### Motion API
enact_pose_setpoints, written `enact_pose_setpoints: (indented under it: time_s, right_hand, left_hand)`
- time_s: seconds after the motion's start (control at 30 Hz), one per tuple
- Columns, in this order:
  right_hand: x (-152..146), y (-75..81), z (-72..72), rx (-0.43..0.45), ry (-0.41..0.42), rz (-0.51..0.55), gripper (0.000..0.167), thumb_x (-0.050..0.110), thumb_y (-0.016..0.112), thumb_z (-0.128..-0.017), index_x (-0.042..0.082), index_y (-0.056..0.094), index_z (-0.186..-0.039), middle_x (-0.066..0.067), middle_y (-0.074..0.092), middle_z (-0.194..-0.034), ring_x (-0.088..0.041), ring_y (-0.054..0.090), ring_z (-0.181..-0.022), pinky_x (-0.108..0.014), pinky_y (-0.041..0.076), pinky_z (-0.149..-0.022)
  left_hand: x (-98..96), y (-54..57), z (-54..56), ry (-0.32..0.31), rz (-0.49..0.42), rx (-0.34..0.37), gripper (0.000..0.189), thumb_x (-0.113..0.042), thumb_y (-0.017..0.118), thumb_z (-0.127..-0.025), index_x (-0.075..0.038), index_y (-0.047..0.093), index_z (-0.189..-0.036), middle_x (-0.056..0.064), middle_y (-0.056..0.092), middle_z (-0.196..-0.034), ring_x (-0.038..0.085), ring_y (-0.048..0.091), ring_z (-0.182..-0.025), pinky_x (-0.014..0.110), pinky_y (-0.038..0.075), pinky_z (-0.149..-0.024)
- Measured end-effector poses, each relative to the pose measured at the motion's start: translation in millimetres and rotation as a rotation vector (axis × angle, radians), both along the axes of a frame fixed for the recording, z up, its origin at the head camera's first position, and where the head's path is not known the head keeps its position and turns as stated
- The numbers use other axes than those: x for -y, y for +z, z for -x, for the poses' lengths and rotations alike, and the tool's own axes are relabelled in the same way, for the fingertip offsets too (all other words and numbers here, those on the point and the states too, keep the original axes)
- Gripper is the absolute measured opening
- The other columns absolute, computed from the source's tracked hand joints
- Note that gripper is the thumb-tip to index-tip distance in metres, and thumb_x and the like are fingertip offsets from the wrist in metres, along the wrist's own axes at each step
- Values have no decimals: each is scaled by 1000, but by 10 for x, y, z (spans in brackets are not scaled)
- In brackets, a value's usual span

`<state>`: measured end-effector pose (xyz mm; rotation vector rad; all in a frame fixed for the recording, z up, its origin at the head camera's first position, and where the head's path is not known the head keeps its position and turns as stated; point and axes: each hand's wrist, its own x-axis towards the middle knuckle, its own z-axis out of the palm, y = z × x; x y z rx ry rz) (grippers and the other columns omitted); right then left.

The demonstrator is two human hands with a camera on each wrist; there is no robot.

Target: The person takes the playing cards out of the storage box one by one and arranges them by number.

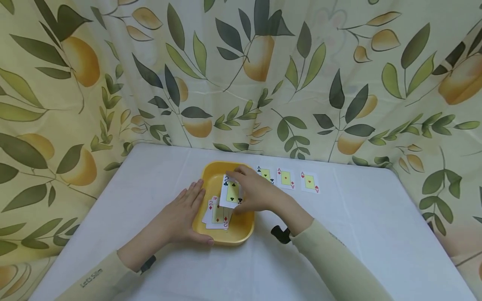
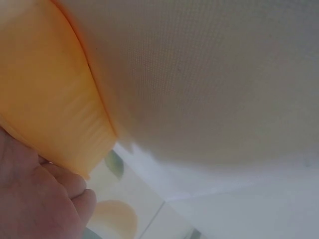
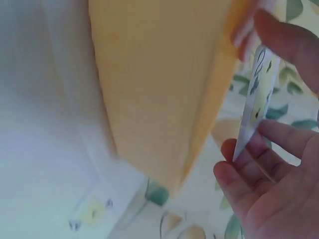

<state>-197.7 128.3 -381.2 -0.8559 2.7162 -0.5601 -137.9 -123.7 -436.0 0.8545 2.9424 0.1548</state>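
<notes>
My right hand [image 1: 257, 190] pinches a two of clubs [image 1: 232, 192] over the yellow tray [image 1: 241, 239], thumb at its near edge and fingers at its far edge. In the right wrist view that card [image 3: 256, 94] appears nearly edge-on between thumb and fingers. Below it, a two of diamonds [image 1: 216, 219] lies face up in the tray, overlapping other cards mostly hidden beneath. My left hand [image 1: 180, 221] rests against the tray's left side, fingers extended along the rim and thumb by the near left corner. In the left wrist view its fingers [image 2: 67, 181] touch the tray's edge.
Face up in a row right of the tray lie an ace of clubs [image 1: 265, 172], partly behind my right hand, an ace of diamonds [image 1: 285, 179] and an ace of hearts [image 1: 310, 182]. A white cloth [image 1: 350, 221] covers the table; a leaf-patterned curtain [image 1: 241, 96] hangs behind.
</notes>
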Motion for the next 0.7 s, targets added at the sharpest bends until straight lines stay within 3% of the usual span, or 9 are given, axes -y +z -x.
enact_pose_setpoints:
  time_s: [0.3,0.7]
  right_hand:
    - [-365,119,7,-12,-84,-20,100,36,91,-67,15,43,-152,-7,46,-139,-24,48,-120,-42,49,-104]
    - [-832,16,64,-53,-174,-48,96,26,91,-64,6,46,-146,-12,46,-138,-28,46,-122,-43,48,-101]
  left_hand:
    - [-11,-12,2,5,-10,-5,146,-103,38,-59,5,19,-156,20,2,-167,36,11,-153,46,20,-123]
    - [9,-24,3,-13,-27,-31,146,-101,42,-61,6,16,-156,22,3,-166,36,13,-153,47,21,-123]
